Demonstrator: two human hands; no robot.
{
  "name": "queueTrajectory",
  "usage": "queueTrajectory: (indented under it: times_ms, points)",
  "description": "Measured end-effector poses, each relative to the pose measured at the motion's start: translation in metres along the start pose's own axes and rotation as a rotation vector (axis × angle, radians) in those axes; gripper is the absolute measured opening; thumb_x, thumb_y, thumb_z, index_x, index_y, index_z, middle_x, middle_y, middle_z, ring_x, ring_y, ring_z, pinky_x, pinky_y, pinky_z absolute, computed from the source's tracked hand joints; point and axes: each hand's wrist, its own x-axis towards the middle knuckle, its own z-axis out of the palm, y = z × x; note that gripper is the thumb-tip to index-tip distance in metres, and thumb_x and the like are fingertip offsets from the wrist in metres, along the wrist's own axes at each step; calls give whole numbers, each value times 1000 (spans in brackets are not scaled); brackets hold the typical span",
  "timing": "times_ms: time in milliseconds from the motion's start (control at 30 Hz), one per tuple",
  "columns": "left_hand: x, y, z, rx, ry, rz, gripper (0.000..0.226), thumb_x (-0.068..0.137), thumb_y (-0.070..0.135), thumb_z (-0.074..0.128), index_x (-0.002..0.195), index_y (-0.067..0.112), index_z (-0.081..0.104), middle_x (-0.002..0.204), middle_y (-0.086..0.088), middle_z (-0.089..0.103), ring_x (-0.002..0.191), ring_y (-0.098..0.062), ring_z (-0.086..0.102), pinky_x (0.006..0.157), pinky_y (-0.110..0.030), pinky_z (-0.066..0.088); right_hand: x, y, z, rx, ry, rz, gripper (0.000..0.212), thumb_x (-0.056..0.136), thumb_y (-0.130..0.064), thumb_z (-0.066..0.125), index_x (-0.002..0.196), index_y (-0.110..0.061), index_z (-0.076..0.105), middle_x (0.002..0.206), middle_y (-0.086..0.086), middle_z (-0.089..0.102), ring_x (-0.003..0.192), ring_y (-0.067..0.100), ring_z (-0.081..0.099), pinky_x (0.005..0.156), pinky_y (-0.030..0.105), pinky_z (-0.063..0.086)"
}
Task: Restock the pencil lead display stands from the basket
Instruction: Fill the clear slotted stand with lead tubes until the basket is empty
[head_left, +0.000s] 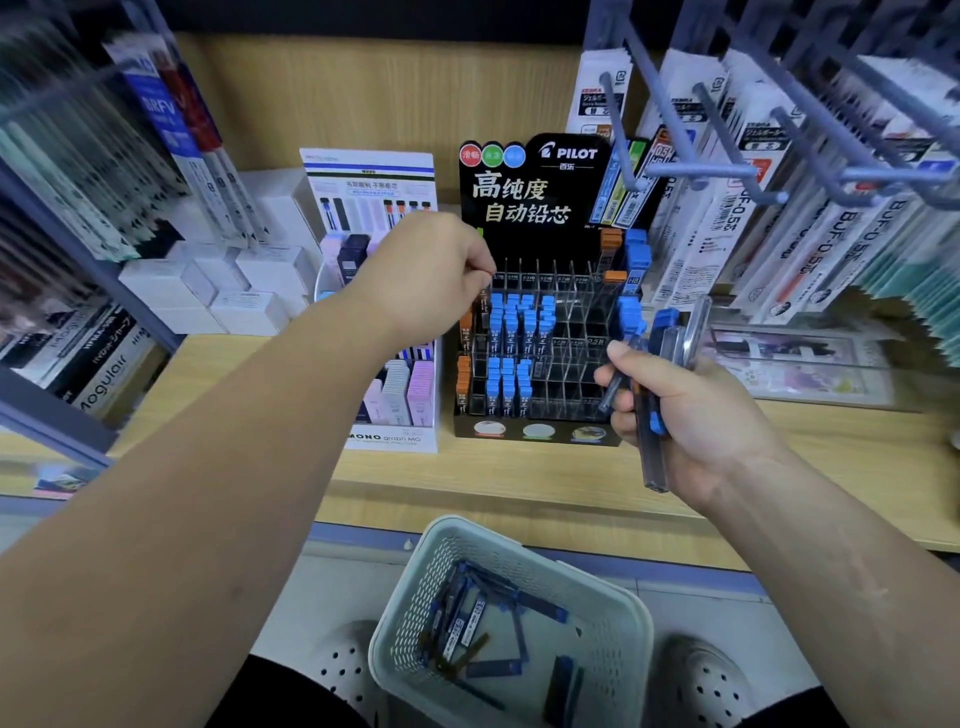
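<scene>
At the upper left of the frame hang blurred refill packs (171, 119), and below them a pile of white boxes (208, 291) sits at the back of the wooden shelf (519, 478). Just right of the boxes stands a white stand (371, 182) with pale pink, white and dark cases in its rows.

The left hand (426, 275) reaches across the front of this white stand to the upper left corner of the black stand (535, 197) at the centre of the frame. Its fingers are curled inward against the top row of clear slots; I cannot tell whether they pinch anything.

The black stand has three stepped rows of clear dividers. Blue-capped cases (514, 322) fill the slots toward its left side, a few orange-capped ones stand at its left edge, and the slots toward the right look unfilled.

Right of centre, the right hand (696, 415) grasps a bundle of lead cases (652, 447), grey tubes with blue caps, with the fingers wrapped round them and the thumb on top. The bundle is held near the stand's lower right corner, above the shelf.

At the bottom centre, below the shelf edge, a pale lattice basket (410, 623) holds more loose cases (467, 623) lying flat in a scatter.

At the upper right, grey metal hooks (727, 156) jut forward over hanging white packs (727, 234). A perforated grey shoe (711, 680) shows at the lower right.
</scene>
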Motion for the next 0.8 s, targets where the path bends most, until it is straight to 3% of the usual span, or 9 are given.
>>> queueTrajectory:
  times_ms: [200,400,600,800]
  points:
    - [4,-4,-1,11,-21,24,19,98,12,59,106,11,77,97,2,70,88,-6,52,80,-20,37,-2,-2,0,8,-2,5,11,92,-14,71,100,-9,65,77,8,69,54,11,50,46,21,43]
    - [9,-11,4,135,-84,52,18,95,11,59,93,8,77,94,-5,74,92,-25,66,82,-39,53,-2,-1,0,-6,-5,1,14,91,-15,72,102,-10,65,79,9,69,55,11,51,48,22,43]
    - [5,-10,20,174,-97,45,12,90,16,67,87,13,78,83,-3,74,83,-24,67,78,-41,57,-3,-2,1,17,-51,-2,11,91,-14,71,100,-10,65,79,9,68,55,12,49,47,21,43]
    - [5,-7,19,113,-87,-27,3,84,17,73,82,18,76,65,15,56,80,-19,64,76,-41,58,-6,-4,2,92,-128,18,10,90,-14,70,97,-12,63,83,11,71,53,10,49,47,20,42]
